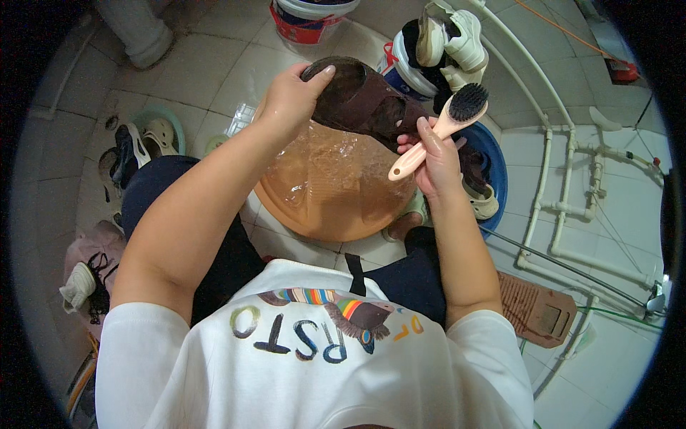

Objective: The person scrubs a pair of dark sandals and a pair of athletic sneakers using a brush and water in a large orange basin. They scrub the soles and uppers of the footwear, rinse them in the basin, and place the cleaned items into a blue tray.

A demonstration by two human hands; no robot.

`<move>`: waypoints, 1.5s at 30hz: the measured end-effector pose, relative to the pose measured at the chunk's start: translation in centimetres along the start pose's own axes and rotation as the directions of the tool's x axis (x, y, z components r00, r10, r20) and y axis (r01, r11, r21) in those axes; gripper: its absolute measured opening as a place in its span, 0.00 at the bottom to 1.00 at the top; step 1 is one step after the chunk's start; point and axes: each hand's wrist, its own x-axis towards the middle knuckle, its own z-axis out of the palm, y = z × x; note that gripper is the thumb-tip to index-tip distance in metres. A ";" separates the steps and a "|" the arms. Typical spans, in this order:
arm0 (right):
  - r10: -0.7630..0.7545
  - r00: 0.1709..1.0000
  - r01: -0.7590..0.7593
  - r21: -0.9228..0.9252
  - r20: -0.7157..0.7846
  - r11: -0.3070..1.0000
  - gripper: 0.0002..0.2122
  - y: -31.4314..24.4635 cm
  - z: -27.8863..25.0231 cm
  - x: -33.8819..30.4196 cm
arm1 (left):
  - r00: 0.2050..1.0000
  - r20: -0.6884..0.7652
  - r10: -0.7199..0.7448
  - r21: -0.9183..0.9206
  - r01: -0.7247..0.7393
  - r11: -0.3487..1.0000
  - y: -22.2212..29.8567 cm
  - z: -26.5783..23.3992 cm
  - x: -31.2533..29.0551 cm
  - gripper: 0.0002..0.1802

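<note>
Above a tan basin [307, 230] of water, a wet dark brown sandal [375, 96] with wide straps is held up, tilted. My left hand [294, 99] grips one end of it, thumb on top and fingers hidden underneath. At the sandal's other end, my right hand [437, 159] has its fingers against the edge. That same hand also holds a scrub brush [441, 130] with a pale pink handle and black bristles. The brush's bristles face up and away from the sandal.
A blue tub [498, 161] with shoes stands right of the basin. Behind are a bucket topped with white shoes [464, 39] and a red-and-white bucket [311, 25]. Dark shoes [130, 154] lie left; a brown washboard [536, 309] and white pipes [543, 171] are at right.
</note>
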 end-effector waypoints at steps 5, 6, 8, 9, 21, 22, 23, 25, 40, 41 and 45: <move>0.082 0.996 -0.078 -0.146 0.021 0.986 0.10 -0.8 -0.9 0.7 | 0.994 0.004 0.109 0.025 -0.109 0.994 1.5 -0.1 -0.9 0.18; 0.040 0.999 -0.043 -0.387 -0.016 0.921 0.12 -1.4 -1.1 1.1 | 0.994 0.022 0.103 -0.058 -0.101 0.993 1.2 -0.1 -0.8 0.18; -0.264 0.964 0.155 -0.763 -0.022 0.628 0.17 -1.9 -2.1 1.7 | 0.994 0.066 0.091 -0.227 -0.074 0.971 0.5 0.3 -0.9 0.17; -0.452 0.887 0.284 -0.880 0.091 0.381 0.18 -1.6 -3.1 2.4 | 0.994 0.066 0.087 -0.202 -0.072 0.977 0.4 0.3 -0.9 0.17; -0.565 0.633 0.635 -0.773 0.528 -0.011 0.19 -0.3 1.3 2.9 | 0.954 0.142 0.262 0.051 -0.272 0.961 0.1 1.0 -2.3 0.14; -0.560 0.641 0.620 -0.784 0.525 -0.026 0.20 -0.7 -0.5 4.0 | 0.971 0.167 0.171 -0.066 -0.162 0.985 0.4 1.2 -2.3 0.13; -0.556 0.645 0.610 -0.791 0.525 -0.039 0.20 -1.1 -1.2 4.6 | 0.970 0.179 0.164 -0.021 -0.163 0.986 0.4 1.3 -2.4 0.13; -0.522 0.637 0.629 -0.774 0.567 -0.073 0.20 -1.0 -0.7 3.6 | 0.970 0.197 0.145 0.073 -0.162 0.984 0.0 1.4 -2.5 0.14; -0.097 0.921 0.267 -0.430 0.376 0.862 0.16 -0.1 1.6 3.1 | 0.892 0.335 0.303 0.223 -0.388 0.894 0.8 2.3 -2.9 0.14; -0.131 0.921 0.275 -0.374 0.366 0.886 0.15 0.1 1.5 3.0 | 0.890 0.340 0.305 0.229 -0.393 0.891 1.2 2.4 -3.0 0.14; -0.170 0.946 0.275 -0.407 0.275 0.871 0.15 -0.9 1.5 2.4 | 0.867 0.266 0.422 -0.094 -0.413 0.906 1.1 1.8 -2.4 0.15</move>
